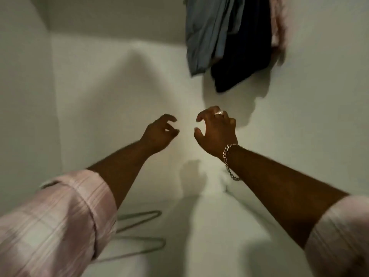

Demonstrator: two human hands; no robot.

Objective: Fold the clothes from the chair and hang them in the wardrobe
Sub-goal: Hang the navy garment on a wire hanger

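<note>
I look into a white wardrobe (111, 80). Three garments hang at the top right: a light blue one (207, 35), a dark navy one (243, 50) and a pink one (278, 21) at the right edge. My left hand (159, 133) and my right hand (216, 129) reach forward side by side below the garments, fingers loosely curled, holding nothing. A ring and a chain bracelet are on my right hand and wrist. Neither hand touches any clothing.
Grey wire hangers (139, 232) lie on the wardrobe floor at the lower left, partly hidden by my pink plaid sleeve (56, 222). The wardrobe's left wall (22, 96) and back panel enclose the space.
</note>
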